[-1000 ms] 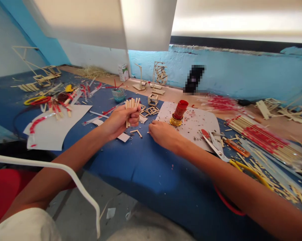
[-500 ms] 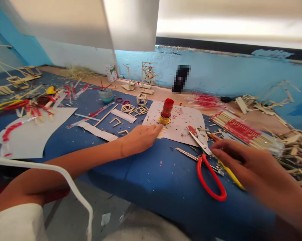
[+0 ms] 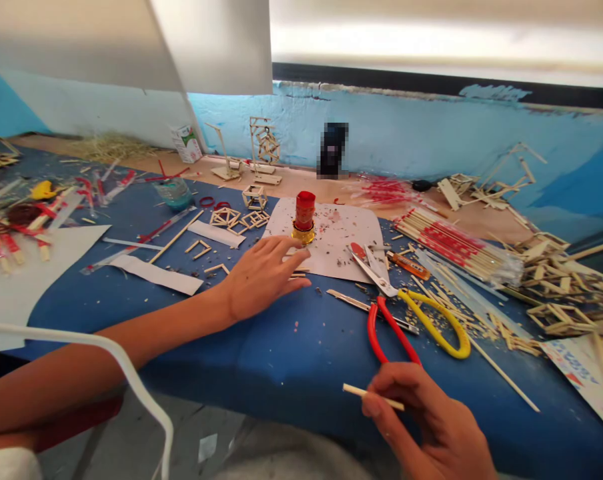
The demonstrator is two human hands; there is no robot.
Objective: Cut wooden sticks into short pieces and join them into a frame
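My right hand [image 3: 426,423] is at the front right, its thumb and fingers pinching a short wooden stick [image 3: 352,389]. My left hand [image 3: 264,277] hovers over or rests on the table's middle, fingers spread; contact is unclear. Small sticks [image 3: 299,272] show by its fingertips, partly covered. Just beyond stands a red candle-like cylinder [image 3: 305,212] on a gold base [image 3: 303,235], set on white paper [image 3: 351,227] strewn with dark crumbs. Scissors [image 3: 381,285] with one red and one yellow handle lie open beyond my right hand, over a slim cutter knife [image 3: 349,300].
Bagged red-marked sticks [image 3: 451,240] lie at the right, near an orange lighter-like object [image 3: 409,265] and piled stick frames [image 3: 556,273]. Small stick cubes [image 3: 255,197] and a jar [image 3: 174,193] stand back left. A white cable [image 3: 131,360] crosses the lower left.
My right hand has drawn back toward me from beside the scissors, and a short stick now shows in it. The left hand's fingers have spread from a closed pose. The view has turned right.
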